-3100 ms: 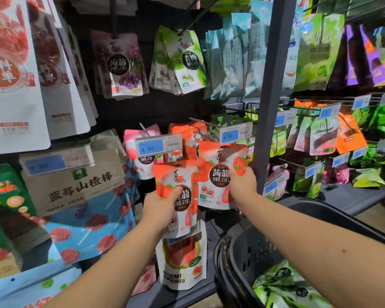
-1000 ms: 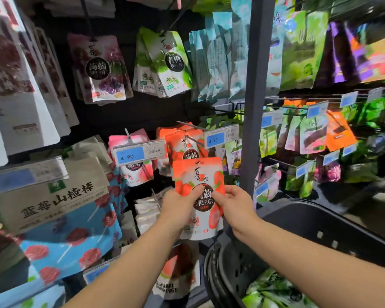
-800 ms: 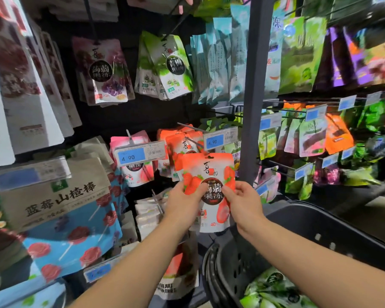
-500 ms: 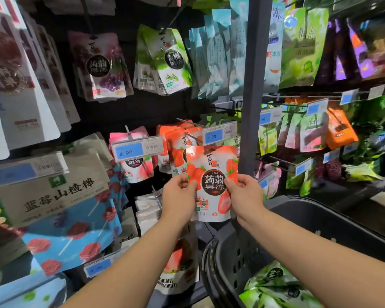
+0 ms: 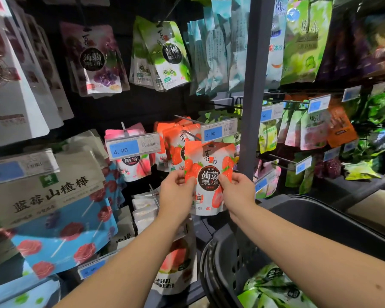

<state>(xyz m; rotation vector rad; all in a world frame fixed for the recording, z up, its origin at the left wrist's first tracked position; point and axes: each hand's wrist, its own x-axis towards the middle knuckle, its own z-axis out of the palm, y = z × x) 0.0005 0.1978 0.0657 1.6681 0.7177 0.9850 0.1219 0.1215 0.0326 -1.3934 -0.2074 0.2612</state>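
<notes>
**A:** head cam: what's held, and where?

**B:** 1 strawberry pouch [image 5: 209, 181], upright, in front of the peg [image 5: 182, 118] row, just left of the grey post [image 5: 253, 85] and above the basket [image 5: 333, 227]. L hand [image 5: 177, 192] pinches its left edge, thumb on the front. R hand [image 5: 238, 192] does the same on the right edge. Both are clamped on it, nothing else in either

**A:** handling?

**B:** my guess: light, soft glossy film w/ squishy fill, so prob a bit slippery. It flexes and won't crack, but don't crush the belly. Side seams look stiffest, which is where the fingers sit now. The top header strip is the other good grab spot, esp. if it's to go on the peg

**A:** counts?

**B:**
- hands: 2
- pouches in hand: 1
- red pouches [image 5: 171, 138] of the same kind behind it on the peg: approx 3 edges show, they overlap so can't be exact
- 4.90 tags [image 5: 219, 131]: 2 legible, other tags too blurred to read
- green pouches [image 5: 271, 290] in the basket: at least 3, piled, rest cut off by the frame edge
</notes>
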